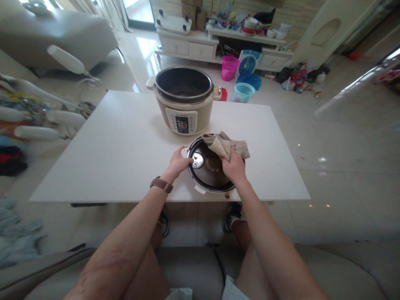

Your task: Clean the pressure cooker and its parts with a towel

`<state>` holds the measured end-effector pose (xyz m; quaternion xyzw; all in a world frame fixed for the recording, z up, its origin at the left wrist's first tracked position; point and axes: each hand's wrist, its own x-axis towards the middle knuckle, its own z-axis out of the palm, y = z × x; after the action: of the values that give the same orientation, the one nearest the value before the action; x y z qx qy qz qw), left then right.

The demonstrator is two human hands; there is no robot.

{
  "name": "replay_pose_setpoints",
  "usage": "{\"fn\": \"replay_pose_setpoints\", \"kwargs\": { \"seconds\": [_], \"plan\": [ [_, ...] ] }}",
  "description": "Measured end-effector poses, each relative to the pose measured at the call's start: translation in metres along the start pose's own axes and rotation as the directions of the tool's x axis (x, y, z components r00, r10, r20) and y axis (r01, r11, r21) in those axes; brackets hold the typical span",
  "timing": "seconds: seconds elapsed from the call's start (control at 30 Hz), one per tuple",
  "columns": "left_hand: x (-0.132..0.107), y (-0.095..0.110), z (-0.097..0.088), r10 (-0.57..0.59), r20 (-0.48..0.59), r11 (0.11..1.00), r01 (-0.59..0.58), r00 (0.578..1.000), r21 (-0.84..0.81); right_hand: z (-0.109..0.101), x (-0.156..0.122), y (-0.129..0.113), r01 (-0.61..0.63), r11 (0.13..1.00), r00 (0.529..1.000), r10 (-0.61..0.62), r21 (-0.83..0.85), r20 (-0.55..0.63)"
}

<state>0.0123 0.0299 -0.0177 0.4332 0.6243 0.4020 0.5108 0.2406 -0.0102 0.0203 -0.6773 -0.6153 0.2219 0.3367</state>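
Note:
A round pressure cooker lid [214,177] lies with its dark inner side up near the front edge of the white table [125,154]. My left hand [178,162] grips its left rim, thumb over the metal valve plate [197,160]. In my right hand [233,166] is a beige cloth [218,146], bunched against the lid's upper right part. My right fingers are partly hidden by the cloth. Behind the lid stands the electric pressure cooker [184,112], uncovered, its dark inner pot [184,83] showing and its control panel facing me.
Past the table's far edge are a pink basket [230,68], a light blue basket [243,92] and a white cabinet [187,46] with various items on it. White-handled objects with cables [67,118] crowd the left side. A grey sofa [187,266] is beneath me.

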Motion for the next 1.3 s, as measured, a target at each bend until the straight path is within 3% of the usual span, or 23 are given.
{"fn": "replay_pose_setpoints", "kwargs": {
  "seconds": [0.13,0.43,0.6,0.77,0.93,1.0,1.1,1.2,1.23,1.3],
  "plan": [
    [0.002,-0.001,0.0,0.007,-0.005,1.0,-0.007,1.0,0.018,0.006,-0.005,-0.005,-0.018,0.974,0.974,0.068,-0.225,0.217],
    [0.0,0.0,0.0,0.027,0.0,0.999,-0.027,1.0,0.025,0.006,-0.008,-0.015,0.05,0.937,0.948,0.064,-0.345,0.312],
    [0.001,0.0,0.002,-0.007,-0.006,0.998,0.007,1.0,0.066,0.009,-0.011,-0.013,0.191,0.942,0.913,-0.067,-0.277,0.403],
    [0.0,0.005,0.003,-0.059,-0.01,0.997,0.06,0.998,0.058,0.011,-0.008,-0.002,0.266,0.941,0.892,-0.159,-0.209,0.422],
    [-0.001,0.008,0.001,-0.076,0.001,0.996,0.076,0.997,0.047,0.008,-0.007,0.007,0.426,0.891,0.797,-0.289,-0.154,0.531],
    [-0.001,0.008,0.0,-0.077,0.012,0.996,0.076,0.997,0.037,0.006,-0.005,0.011,0.428,0.894,0.787,-0.299,-0.13,0.539],
    [0.0,0.008,-0.001,-0.077,0.024,0.996,0.076,0.997,0.036,0.001,0.001,0.019,0.27,0.963,0.867,-0.234,-0.02,0.44],
    [-0.001,0.009,0.0,-0.074,0.018,0.997,0.073,0.997,0.04,-0.005,0.011,0.028,0.044,0.975,0.992,-0.069,0.219,0.109],
    [-0.001,0.009,0.0,-0.072,0.015,0.997,0.071,0.997,0.038,-0.007,0.013,0.03,0.009,0.952,0.999,0.003,0.304,-0.039],
    [-0.001,0.01,0.001,-0.062,0.012,0.998,0.062,0.998,0.032,-0.013,0.016,0.031,0.029,0.903,0.94,0.122,0.429,-0.319]
  ]
}}
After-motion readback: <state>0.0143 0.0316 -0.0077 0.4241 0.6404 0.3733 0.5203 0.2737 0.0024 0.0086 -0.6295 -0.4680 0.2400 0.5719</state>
